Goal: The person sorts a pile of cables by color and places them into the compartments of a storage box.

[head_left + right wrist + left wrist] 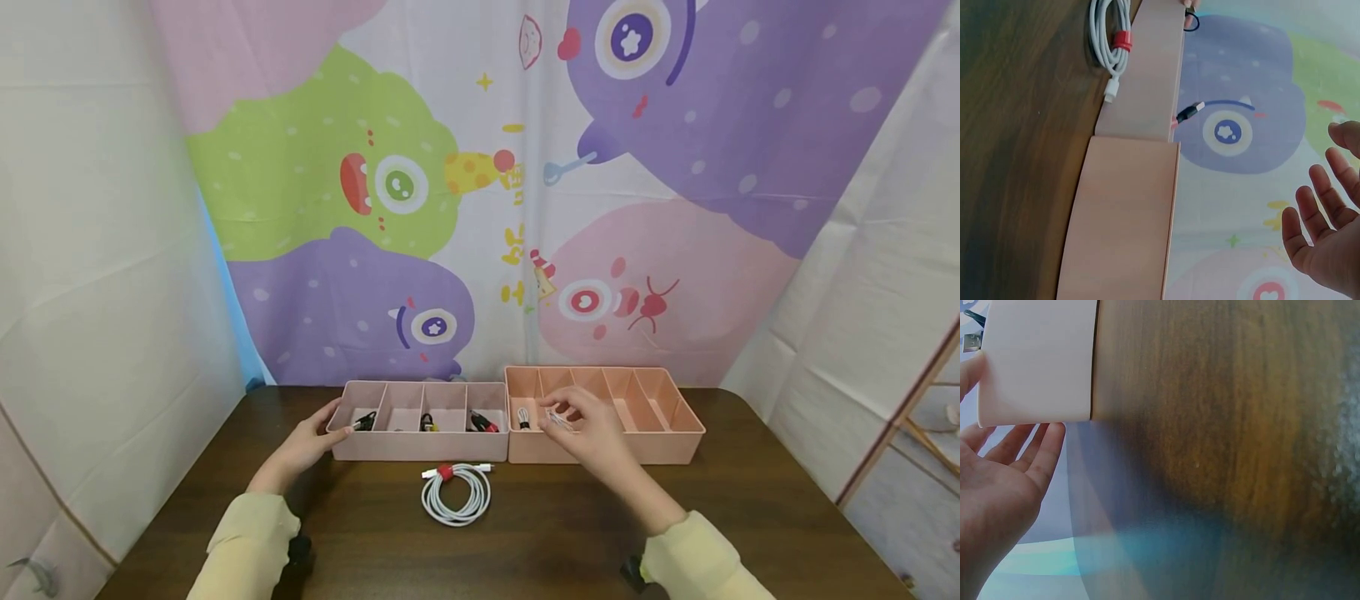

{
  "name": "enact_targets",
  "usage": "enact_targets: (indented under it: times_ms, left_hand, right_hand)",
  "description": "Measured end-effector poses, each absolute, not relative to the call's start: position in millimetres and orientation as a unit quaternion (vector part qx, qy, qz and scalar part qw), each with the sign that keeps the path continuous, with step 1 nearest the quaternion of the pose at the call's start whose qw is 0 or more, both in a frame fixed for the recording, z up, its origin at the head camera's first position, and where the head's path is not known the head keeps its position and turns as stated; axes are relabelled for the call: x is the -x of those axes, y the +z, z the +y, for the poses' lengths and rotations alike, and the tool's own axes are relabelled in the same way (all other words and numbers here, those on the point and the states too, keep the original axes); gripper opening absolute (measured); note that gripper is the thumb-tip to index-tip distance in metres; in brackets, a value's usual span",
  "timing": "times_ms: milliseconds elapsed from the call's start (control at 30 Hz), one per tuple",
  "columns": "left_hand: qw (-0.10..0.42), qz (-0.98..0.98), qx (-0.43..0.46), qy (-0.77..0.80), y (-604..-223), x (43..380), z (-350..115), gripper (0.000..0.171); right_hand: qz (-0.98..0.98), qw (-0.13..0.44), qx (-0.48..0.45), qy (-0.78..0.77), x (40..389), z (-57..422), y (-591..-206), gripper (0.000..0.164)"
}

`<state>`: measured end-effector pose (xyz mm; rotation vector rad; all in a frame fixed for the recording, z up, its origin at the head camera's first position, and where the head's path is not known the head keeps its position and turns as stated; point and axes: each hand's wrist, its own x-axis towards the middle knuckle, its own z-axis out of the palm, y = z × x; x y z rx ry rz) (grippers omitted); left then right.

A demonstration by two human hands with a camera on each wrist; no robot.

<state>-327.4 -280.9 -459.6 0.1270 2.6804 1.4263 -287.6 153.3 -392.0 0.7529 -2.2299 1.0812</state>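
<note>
My left hand point(303, 446) is at the left end of a pale pink divided box point(420, 447), thumb over the rim and fingers against the end wall. In the left wrist view the fingertips touch the box's end point(1035, 369). My right hand point(592, 433) hovers over a peach divided box point(615, 448). The right wrist view shows its fingers point(1310, 212) spread and loosely bent, with nothing between them. Below that hand a white cable point(558, 419) lies in a compartment; a bundled white cable point(523, 418) lies in the compartment to its left.
A coiled white cable point(456, 497) with a red tie rests on the dark wooden table point(375, 542) in front of the boxes. Dark cables point(365, 422), a black-and-yellow one point(428, 422) and a black-and-red one point(483, 422) sit in the pale pink box. A cartoon-print curtain point(495, 208) hangs behind.
</note>
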Motion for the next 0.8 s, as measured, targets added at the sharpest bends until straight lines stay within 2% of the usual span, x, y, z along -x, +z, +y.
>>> enact_targets:
  times_ms: [300, 600, 800]
  left_hand:
    - [0.051, 0.884, -0.041, 0.462, -461, 328, -281, 0.079]
    - [0.051, 0.882, -0.043, 0.466, -462, 329, -283, 0.078]
    - [0.053, 0.883, -0.037, 0.465, -461, 328, -282, 0.079]
  right_hand:
    - [-0.802, 0.26, -0.336, 0.42, 285, 140, -401, 0.026]
    - [-0.813, 0.217, -0.342, 0.418, 278, 129, -408, 0.027]
    - [-0.821, 0.209, -0.352, 0.398, 277, 122, -418, 0.027]
